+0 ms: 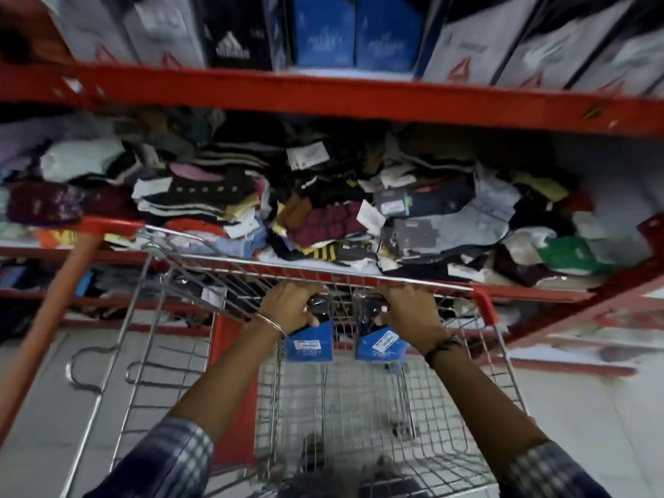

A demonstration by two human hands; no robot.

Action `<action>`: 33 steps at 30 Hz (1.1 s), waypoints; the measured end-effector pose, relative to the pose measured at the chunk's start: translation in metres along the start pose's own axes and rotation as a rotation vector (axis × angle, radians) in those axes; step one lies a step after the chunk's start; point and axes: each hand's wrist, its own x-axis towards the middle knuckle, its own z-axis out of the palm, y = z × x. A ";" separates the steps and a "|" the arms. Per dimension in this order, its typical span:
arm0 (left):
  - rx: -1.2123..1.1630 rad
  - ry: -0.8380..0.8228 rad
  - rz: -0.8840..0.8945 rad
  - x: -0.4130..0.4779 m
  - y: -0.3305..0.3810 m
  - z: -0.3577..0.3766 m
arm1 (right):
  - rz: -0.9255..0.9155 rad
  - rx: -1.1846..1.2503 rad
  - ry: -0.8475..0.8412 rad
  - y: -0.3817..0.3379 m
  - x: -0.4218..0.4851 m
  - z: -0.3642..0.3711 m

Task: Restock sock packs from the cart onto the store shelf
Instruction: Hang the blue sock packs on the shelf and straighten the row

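Red-painted steel shelving [359, 98] framed the scene as a person in rolled-up blue plaid sleeves reached both arms over a wire shopping cart with red corner trim [359, 397]. The left hand [289, 305], a thin metal bangle at its wrist, was clenched around a dark sock pack with a blue cardboard header [309, 345], while the right hand [413, 310], a dark cord bracelet at its wrist, gripped a second dark sock pack with a matching blue header and white price sticker [381, 345]. Both packs hung side by side just inside the cart's far rim, their blue headers pointing down into the basket, close to but below the middle shelf. That shelf was heaped with a loose jumble of packaged socks in black, maroon, white, grey and green [323, 210], many showing white paper tags. On the tier above stood upright shoe boxes in white, black and blue [323, 30], their logos blurred. More dark items lay in the bottom of the cart near the camera, too blurred to identify. Pale floor tiles [54, 407] showed beside the cart at left.
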 end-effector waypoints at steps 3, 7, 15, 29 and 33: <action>-0.002 0.040 0.026 -0.005 0.013 -0.043 | -0.010 0.014 0.035 0.004 -0.006 -0.043; 0.025 0.137 0.057 -0.014 0.031 -0.105 | -0.049 -0.021 0.102 0.005 -0.014 -0.102; 0.123 0.380 0.115 -0.026 0.065 -0.226 | -0.120 -0.057 0.276 -0.008 -0.026 -0.225; 0.322 1.015 0.372 0.020 0.080 -0.333 | -0.154 -0.083 0.714 -0.022 -0.002 -0.323; 0.380 0.992 0.314 0.046 0.070 -0.331 | -0.188 -0.101 0.795 -0.030 0.011 -0.333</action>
